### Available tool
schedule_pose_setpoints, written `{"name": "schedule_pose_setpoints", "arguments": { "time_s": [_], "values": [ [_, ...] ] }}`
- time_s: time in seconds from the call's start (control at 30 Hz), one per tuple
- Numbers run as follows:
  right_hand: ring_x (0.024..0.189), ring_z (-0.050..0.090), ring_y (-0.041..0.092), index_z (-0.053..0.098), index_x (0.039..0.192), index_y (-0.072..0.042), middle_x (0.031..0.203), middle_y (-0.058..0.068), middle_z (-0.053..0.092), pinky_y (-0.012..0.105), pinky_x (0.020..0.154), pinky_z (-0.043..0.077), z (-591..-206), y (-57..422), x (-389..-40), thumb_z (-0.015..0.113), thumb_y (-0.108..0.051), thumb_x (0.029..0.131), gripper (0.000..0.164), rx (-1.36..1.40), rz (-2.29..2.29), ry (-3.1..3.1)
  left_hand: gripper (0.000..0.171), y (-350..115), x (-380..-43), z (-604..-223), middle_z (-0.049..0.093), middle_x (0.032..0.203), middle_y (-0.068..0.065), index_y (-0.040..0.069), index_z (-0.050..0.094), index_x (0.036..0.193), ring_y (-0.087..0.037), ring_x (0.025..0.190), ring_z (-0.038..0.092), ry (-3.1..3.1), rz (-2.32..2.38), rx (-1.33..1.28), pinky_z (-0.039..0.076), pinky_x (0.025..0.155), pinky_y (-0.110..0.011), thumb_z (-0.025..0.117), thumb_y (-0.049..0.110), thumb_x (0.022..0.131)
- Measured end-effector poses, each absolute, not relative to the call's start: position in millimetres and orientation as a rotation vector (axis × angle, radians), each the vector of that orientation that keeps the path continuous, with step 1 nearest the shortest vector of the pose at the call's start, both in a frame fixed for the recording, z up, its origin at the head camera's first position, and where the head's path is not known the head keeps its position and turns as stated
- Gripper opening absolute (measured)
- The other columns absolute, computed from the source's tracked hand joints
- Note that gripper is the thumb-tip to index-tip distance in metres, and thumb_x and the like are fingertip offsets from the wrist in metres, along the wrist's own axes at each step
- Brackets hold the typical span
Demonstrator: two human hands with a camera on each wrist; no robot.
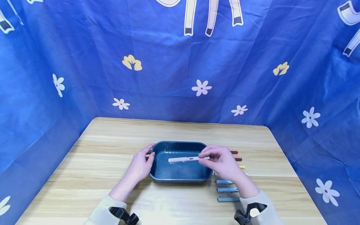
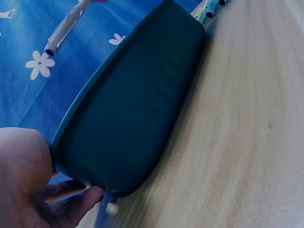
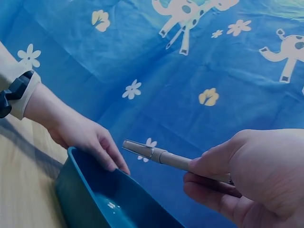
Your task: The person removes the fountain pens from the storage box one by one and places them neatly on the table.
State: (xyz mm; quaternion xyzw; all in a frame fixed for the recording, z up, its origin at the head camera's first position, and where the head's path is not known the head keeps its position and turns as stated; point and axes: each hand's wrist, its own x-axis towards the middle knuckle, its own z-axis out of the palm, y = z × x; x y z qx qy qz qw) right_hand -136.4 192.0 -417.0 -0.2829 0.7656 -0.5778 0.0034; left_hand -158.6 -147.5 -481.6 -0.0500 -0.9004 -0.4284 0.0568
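A dark teal rectangular bin (image 1: pixel 180 180) stands on the table. My left hand (image 1: pixel 142 163) grips its left end, thumb over the rim and fingers along the outer wall, as the left wrist view shows with the hand (image 2: pixel 28 178) at the bin's end (image 2: pixel 123 104). Above the bin, a pale, whitish-pink fountain pen (image 1: pixel 182 159) is pinched between thumb and fingers of my right hand (image 1: pixel 220 161). Its capped end with the metal clip points left; the right wrist view shows this pen (image 3: pixel 173 160) tilted over the bin's rim.
To the bin's right, several pens lie in a column: dark red ones (image 1: pixel 234 152), a yellow one (image 1: pixel 242 167), blue ones (image 1: pixel 227 189) and a grey-green one (image 1: pixel 228 199), partly covered by my right hand and forearm. Blue patterned cloth (image 1: pixel 168 103) walls the wooden table (image 1: pixel 112 134).
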Motion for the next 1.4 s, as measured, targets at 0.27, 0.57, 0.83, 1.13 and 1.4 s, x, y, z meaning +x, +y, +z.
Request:
{"name": "schedule_pose_setpoints", "arguments": {
  "time_s": [0.27,0.57,0.83,1.13,1.4],
  "values": [
    [0.096,0.069,0.019,0.081,0.104,0.001,0.106,0.017,0.071,0.025,0.070,0.061,-422,212,-126,0.078,0.008,0.091,0.015,-0.940,-1.925,2.368,0.047,-148,-159,-481,0.068,0.131,-0.025,0.004,0.052,0.155,-0.035,0.110,0.073,-2.740,-1.291,-0.157,0.059,0.095,-0.052,0.054,0.016,0.110],
    [0.088,0.069,0.019,0.083,0.103,-0.004,0.106,0.014,0.072,0.021,0.063,0.056,-432,241,-111,0.080,0.005,0.090,0.016,-0.863,-1.929,2.428,0.047,-148,-159,-482,0.069,0.130,-0.024,0.005,0.053,0.155,-0.035,0.109,0.073,-2.731,-1.301,-0.154,0.059,0.095,-0.052,0.055,0.016,0.109],
    [0.095,0.070,0.020,0.080,0.102,0.005,0.106,0.017,0.070,0.027,0.077,0.063,-444,267,-95,0.080,0.009,0.088,0.015,-0.756,-2.005,2.406,0.047,-148,-159,-481,0.069,0.130,-0.024,0.005,0.053,0.155,-0.035,0.110,0.073,-2.735,-1.291,-0.155,0.059,0.095,-0.052,0.055,0.017,0.109],
    [0.093,0.070,0.019,0.079,0.102,0.006,0.106,0.020,0.070,0.029,0.076,0.063,-460,295,-78,0.077,0.015,0.088,0.017,-0.729,-2.024,2.416,0.047,-148,-159,-480,0.069,0.131,-0.024,0.005,0.053,0.155,-0.035,0.110,0.073,-2.742,-1.298,-0.152,0.059,0.095,-0.052,0.055,0.016,0.109],
    [0.100,0.069,0.016,0.077,0.103,0.010,0.108,0.013,0.071,0.028,0.077,0.062,-473,321,-65,0.074,0.020,0.087,0.019,-0.765,-2.032,2.397,0.046,-148,-160,-480,0.070,0.128,-0.025,0.003,0.053,0.154,-0.035,0.107,0.074,-2.709,-1.330,-0.180,0.061,0.092,-0.050,0.055,0.012,0.109]
  ]
}}
